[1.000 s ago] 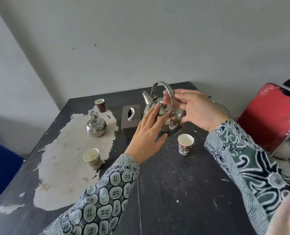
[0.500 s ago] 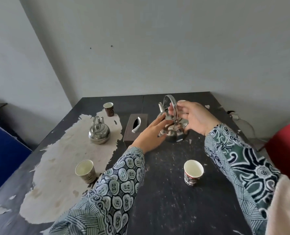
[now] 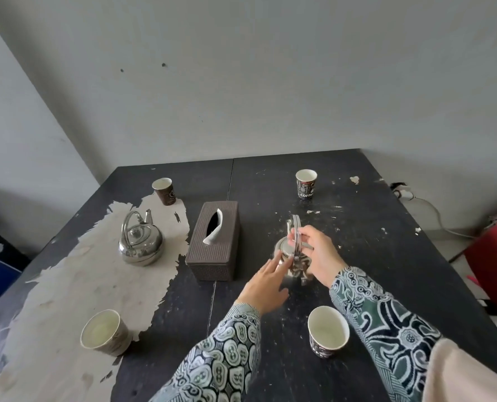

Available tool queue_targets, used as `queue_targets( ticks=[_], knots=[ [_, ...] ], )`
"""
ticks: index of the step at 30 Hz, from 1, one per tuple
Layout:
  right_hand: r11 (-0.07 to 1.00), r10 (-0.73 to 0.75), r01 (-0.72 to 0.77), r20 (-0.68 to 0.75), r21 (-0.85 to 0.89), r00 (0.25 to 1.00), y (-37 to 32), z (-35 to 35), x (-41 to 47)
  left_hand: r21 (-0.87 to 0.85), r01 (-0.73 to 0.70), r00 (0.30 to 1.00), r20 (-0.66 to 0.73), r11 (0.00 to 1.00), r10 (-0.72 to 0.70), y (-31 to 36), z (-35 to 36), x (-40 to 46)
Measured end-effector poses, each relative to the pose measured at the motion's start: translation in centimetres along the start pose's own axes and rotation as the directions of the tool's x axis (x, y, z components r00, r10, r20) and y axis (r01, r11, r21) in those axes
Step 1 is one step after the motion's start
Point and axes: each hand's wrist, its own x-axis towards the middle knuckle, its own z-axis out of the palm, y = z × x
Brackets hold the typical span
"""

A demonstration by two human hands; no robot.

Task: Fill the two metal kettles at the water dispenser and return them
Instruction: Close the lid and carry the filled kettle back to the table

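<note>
Right hand (image 3: pixel 319 253) pinching handle of near kettle (image 3: pixel 292 256); left hand (image 3: pixel 266 281) spread, steadying body. Lift vertically, keep level.

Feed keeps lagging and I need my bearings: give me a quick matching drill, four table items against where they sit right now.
Items:
1. kettle at the hands
2. second kettle
3. tissue box
4. COFFEE cup

Places:
A. far side of the table, beyond the right hand
B. on the bare, peeled patch at left
C. between the two kettles
D. right hand on its handle, left hand at its body

Pairs: 1-D, 2-B, 3-C, 4-A
</note>
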Motion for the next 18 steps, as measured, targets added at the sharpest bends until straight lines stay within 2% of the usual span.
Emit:
queue_targets(
  ticks=[5, 8, 11, 13, 15, 18],
  knots=[
    [0.997, 0.037, -0.038, -0.021, -0.063, 0.999, 2.2, -1.2, 1.7, 0.014, 0.034, 0.998, 0.043, 0.999, -0.034, -0.7, 2.5, 1.1],
    [0.995, 0.052, -0.047, 0.043, -0.091, 0.998, 2.9, -2.1, 1.8, 0.019, 0.029, 0.998, 0.048, 0.999, -0.03, -1.1, 3.3, 1.4],
    [0.964, 0.017, 0.015, 0.118, -0.266, 0.993, 3.1, -3.2, 1.7, 0.018, 0.001, 0.999, 0.044, 1.0, -0.002, -1.5, 3.9, 1.5],
    [0.855, -0.048, 0.127, 0.166, -0.504, 0.985, 3.2, -4.3, 1.7, 0.033, -0.022, 1.0, 0.022, 0.999, 0.021, -1.5, 4.1, 1.4],
    [0.656, -0.073, 0.235, 0.249, -0.718, 0.966, 3.6, -5.4, 1.9, 0.05, -0.033, 0.999, -0.014, 0.998, 0.034, -1.5, 4.3, 1.4],
    [0.371, -0.021, 0.298, 0.313, -0.879, 0.95, 4.4, -6.7, 2.2, 0.032, -0.031, 0.999, -0.013, 0.999, 0.032, -1.4, 4.6, 2.0]
  ],
)
